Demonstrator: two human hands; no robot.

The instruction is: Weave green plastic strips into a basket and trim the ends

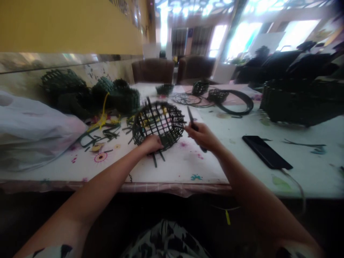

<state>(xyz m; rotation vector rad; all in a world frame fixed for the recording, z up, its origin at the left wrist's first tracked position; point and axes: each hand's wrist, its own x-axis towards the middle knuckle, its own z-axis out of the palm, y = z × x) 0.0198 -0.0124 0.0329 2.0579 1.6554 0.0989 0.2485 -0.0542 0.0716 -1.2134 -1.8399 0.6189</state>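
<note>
Left hand (151,144) on rim of dark green woven basket (158,123), fingers pressed together, curled over strips. Basket tilted on printed white tablecloth (177,168), strip ends poking out below. Right hand (200,136) just beside basket, fingers wrapped around dark tool (193,120), possibly a knife; view blurred. Loose green strips (103,132) left of basket. Black phone (266,152) on table to right. Coil of dark strip (233,102) farther off.

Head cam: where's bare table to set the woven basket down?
Bare white tabletop lies between the woven basket and the black phone, in front of the right hand. More lies above the phone. Crowded: left of the basket, with loose strips and a plastic bag.
</note>
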